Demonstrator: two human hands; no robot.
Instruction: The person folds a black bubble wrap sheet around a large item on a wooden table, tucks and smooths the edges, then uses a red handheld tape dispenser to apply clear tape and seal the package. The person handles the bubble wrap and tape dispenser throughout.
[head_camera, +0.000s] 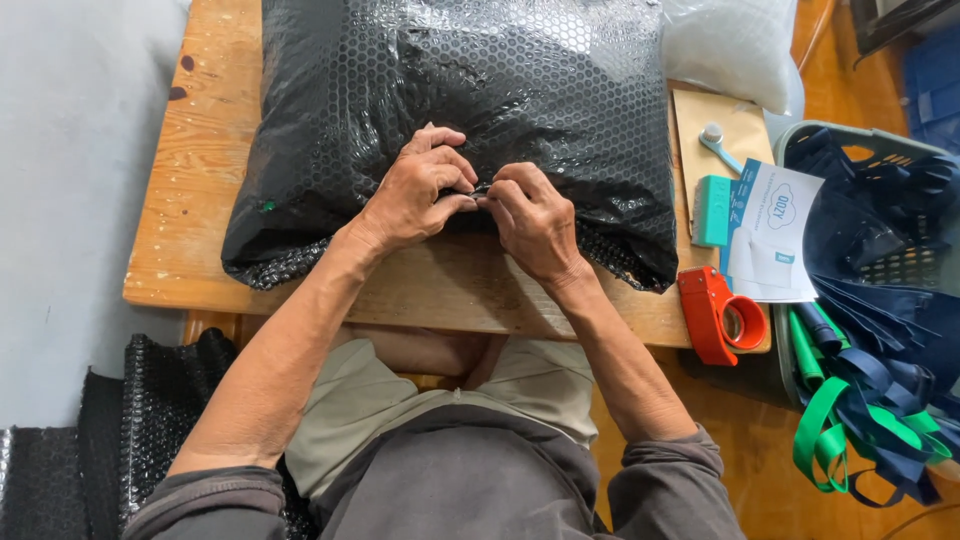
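A big bundle wrapped in black bubble wrap (520, 90) lies on a small wooden table (200, 160). My left hand (415, 190) and my right hand (530, 220) meet at the bundle's near side, fingertips touching. Both hands pinch the same spot of the black wrap between thumb and fingers. What lies under the fingertips is hidden.
An orange tape dispenser (722, 315) sits at the table's right front corner, beside a white and blue leaflet (775, 235), a teal box (712, 210) and a brown envelope (715, 125). A basket (870, 140) with dark blue and green straps stands right. More black bubble wrap (130, 420) lies on the floor left.
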